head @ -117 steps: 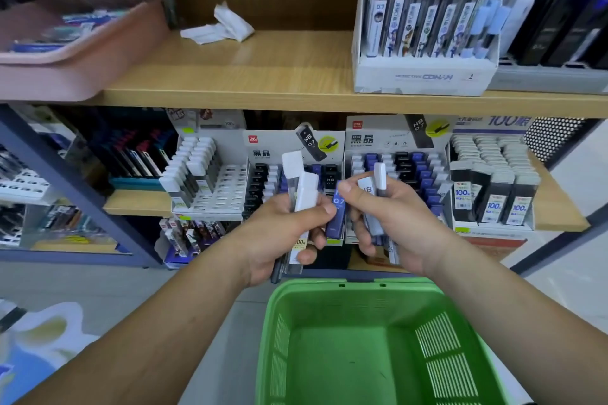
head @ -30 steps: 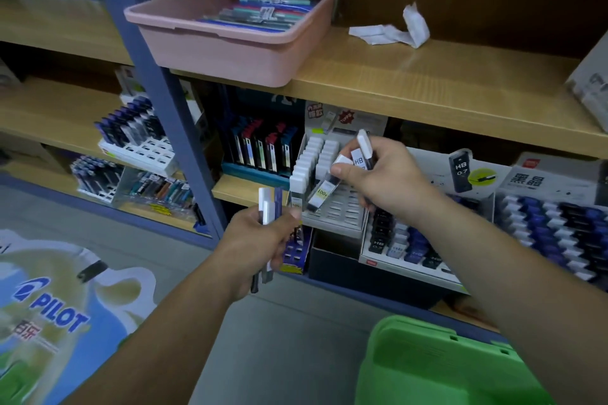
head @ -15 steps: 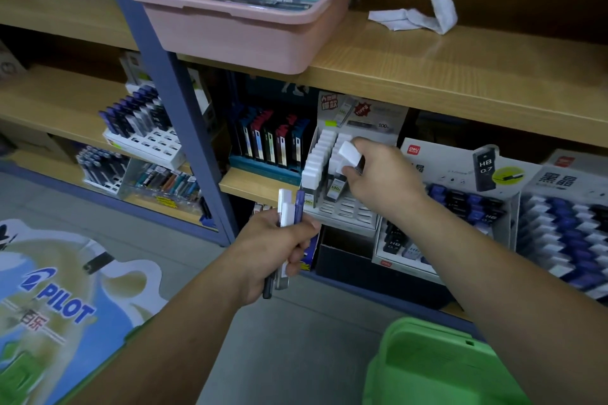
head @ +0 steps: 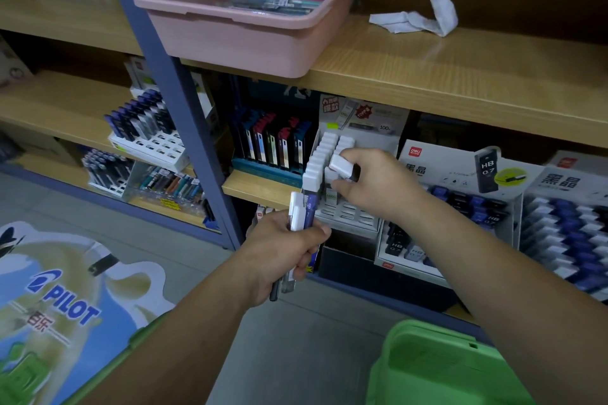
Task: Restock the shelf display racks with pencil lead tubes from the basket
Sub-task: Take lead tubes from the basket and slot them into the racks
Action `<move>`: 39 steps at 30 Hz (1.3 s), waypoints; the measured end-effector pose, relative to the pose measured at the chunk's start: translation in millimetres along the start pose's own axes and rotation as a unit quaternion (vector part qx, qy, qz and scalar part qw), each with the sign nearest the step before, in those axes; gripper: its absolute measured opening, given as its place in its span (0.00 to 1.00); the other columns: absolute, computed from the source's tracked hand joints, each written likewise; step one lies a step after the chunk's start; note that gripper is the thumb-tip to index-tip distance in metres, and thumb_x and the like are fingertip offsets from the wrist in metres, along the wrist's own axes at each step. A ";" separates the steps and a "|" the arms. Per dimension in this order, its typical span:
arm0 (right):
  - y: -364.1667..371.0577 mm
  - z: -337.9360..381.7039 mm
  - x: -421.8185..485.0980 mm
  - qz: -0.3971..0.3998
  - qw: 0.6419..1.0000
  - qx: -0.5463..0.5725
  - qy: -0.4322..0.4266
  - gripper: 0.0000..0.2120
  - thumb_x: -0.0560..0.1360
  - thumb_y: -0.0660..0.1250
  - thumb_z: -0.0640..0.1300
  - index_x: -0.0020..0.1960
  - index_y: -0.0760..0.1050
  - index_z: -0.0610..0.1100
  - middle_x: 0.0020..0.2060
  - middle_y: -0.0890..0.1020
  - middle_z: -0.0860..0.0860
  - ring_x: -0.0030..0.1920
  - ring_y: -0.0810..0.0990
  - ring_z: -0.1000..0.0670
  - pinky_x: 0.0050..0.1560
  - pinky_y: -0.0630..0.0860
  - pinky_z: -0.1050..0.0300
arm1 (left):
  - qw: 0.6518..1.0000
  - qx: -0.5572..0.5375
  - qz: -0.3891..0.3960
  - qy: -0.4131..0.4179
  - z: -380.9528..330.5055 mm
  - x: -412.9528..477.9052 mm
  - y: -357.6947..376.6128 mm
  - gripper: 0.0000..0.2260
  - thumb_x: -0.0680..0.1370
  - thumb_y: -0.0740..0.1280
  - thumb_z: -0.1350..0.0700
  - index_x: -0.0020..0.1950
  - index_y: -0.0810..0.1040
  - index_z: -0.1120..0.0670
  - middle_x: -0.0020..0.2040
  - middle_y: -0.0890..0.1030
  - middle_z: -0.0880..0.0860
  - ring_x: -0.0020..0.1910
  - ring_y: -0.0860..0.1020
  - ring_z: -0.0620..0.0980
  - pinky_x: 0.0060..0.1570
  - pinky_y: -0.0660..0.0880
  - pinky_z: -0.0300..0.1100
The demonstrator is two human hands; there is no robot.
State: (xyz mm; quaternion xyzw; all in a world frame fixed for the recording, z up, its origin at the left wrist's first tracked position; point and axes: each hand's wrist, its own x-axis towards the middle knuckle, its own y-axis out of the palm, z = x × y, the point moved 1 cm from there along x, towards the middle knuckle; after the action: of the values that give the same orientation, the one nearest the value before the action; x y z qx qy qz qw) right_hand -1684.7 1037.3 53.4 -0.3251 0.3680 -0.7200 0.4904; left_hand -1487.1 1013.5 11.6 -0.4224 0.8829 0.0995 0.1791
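Note:
My left hand (head: 283,248) grips a small bundle of pencil lead tubes (head: 301,215), white-capped and blue ones, held upright below the lower shelf. My right hand (head: 375,184) pinches a white-capped lead tube (head: 342,166) over the white display rack (head: 348,217), its lower end down among the rack's slots beside rows of white-capped tubes (head: 324,151). The green basket (head: 437,368) sits at the bottom right, under my right forearm; its inside is out of view.
A pink tray (head: 237,36) with pens overhangs the upper wooden shelf (head: 460,76), near a crumpled white paper (head: 418,20). Racks of blue and black lead tubes (head: 559,233) stand to the right. A blue shelf post (head: 171,89) rises left of the rack. A Pilot floor sign (head: 62,302) lies at the left.
My right hand has lowered the white-capped tube further into the white rack. My left hand with its bundle has stayed almost still. The view has shifted slightly.

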 end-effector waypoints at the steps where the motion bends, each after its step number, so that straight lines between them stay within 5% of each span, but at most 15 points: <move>1: -0.5 0.3 -1.1 0.015 1.000 0.016 0.002 0.12 0.77 0.72 0.49 0.39 0.73 0.59 0.34 0.78 0.55 0.37 0.78 0.51 0.36 0.75 0.55 | 1.000 0.001 0.002 0.000 -0.9 0.2 2.0 0.04 0.79 0.74 0.58 0.48 0.80 0.57 0.34 0.74 0.54 0.29 0.68 0.49 0.28 0.68 0.42; 4: -6.6 3.0 -5.2 0.002 0.998 0.070 -0.002 0.07 0.77 0.73 0.49 0.43 0.77 0.59 0.37 0.82 0.54 0.37 0.81 0.50 0.40 0.81 0.49 | 1.000 0.003 0.008 -0.002 -3.2 0.3 7.7 0.04 0.79 0.74 0.58 0.48 0.80 0.57 0.33 0.73 0.53 0.28 0.68 0.48 0.28 0.66 0.41; 8: -29.9 19.6 -15.2 0.114 0.958 0.264 -0.014 0.06 0.77 0.75 0.46 0.53 0.81 0.50 0.36 0.83 0.50 0.26 0.75 0.48 0.26 0.74 0.55 | 0.999 0.036 0.029 -0.005 -7.6 -1.6 14.7 0.05 0.78 0.74 0.58 0.50 0.81 0.58 0.32 0.74 0.52 0.27 0.68 0.47 0.26 0.66 0.40; 14: -35.7 21.0 -24.5 0.224 0.952 0.204 -0.045 0.04 0.79 0.73 0.43 0.53 0.81 0.48 0.33 0.83 0.51 0.25 0.76 0.49 0.26 0.73 0.56 | 0.994 0.078 0.080 0.003 -13.1 -6.1 26.5 0.09 0.78 0.74 0.59 0.52 0.80 0.63 0.33 0.74 0.53 0.27 0.67 0.47 0.27 0.65 0.41; 17: -36.4 17.2 -27.0 0.180 0.953 0.242 -0.032 0.04 0.78 0.73 0.40 0.52 0.80 0.44 0.31 0.80 0.53 0.24 0.74 0.52 0.24 0.72 0.59 | 0.993 0.060 0.097 0.001 -15.0 -6.5 28.8 0.09 0.77 0.75 0.59 0.54 0.81 0.62 0.34 0.75 0.53 0.27 0.68 0.47 0.27 0.65 0.41; 22: -43.6 7.8 -25.2 0.072 0.951 0.299 -0.007 0.03 0.78 0.74 0.42 0.48 0.80 0.46 0.41 0.80 0.36 0.26 0.73 0.46 0.25 0.71 0.57 | 0.990 0.070 0.120 -0.021 -12.8 -8.5 25.7 0.08 0.77 0.75 0.60 0.54 0.81 0.61 0.35 0.75 0.54 0.27 0.67 0.48 0.28 0.64 0.41; 26: -42.4 0.4 -28.1 0.033 0.960 0.278 0.003 0.02 0.78 0.73 0.41 0.49 0.80 0.43 0.28 0.77 0.55 0.24 0.73 0.51 0.24 0.72 0.60 | 0.985 0.122 0.122 -0.023 -10.3 -5.9 21.6 0.06 0.79 0.73 0.59 0.52 0.78 0.57 0.39 0.71 0.57 0.28 0.64 0.47 0.27 0.62 0.40; 30: -45.9 -4.9 -26.6 0.000 0.961 0.276 0.018 0.02 0.79 0.72 0.41 0.47 0.80 0.45 0.27 0.75 0.54 0.25 0.73 0.51 0.24 0.71 0.61 | 0.978 0.163 0.120 -0.047 -0.9 -1.9 13.9 0.06 0.80 0.72 0.56 0.48 0.76 0.54 0.32 0.68 0.51 0.27 0.63 0.46 0.26 0.62 0.39; 33: -47.6 -10.1 -27.1 -0.016 0.969 0.245 0.006 0.06 0.79 0.72 0.40 0.44 0.79 0.48 0.30 0.77 0.50 0.25 0.74 0.50 0.26 0.74 0.56 | 0.980 0.187 0.050 -0.037 3.8 2.7 8.4 0.07 0.80 0.73 0.53 0.46 0.78 0.55 0.28 0.67 0.48 0.26 0.63 0.46 0.26 0.63 0.39; 39: -43.2 -12.6 -24.0 -0.076 0.967 0.243 0.024 0.10 0.78 0.73 0.41 0.41 0.77 0.54 0.29 0.77 0.61 0.26 0.73 0.59 0.31 0.75 0.59 | 0.991 0.060 -0.115 -0.024 5.4 11.8 -3.6 0.08 0.79 0.72 0.53 0.49 0.79 0.57 0.28 0.65 0.51 0.25 0.60 0.48 0.27 0.59 0.40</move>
State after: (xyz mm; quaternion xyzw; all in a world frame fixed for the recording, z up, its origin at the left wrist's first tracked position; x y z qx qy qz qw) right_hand -1707.9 1073.3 81.0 -0.2061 0.1675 -0.8306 0.4894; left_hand -1489.8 1004.7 1.8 -0.5068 0.8286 0.0348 0.2355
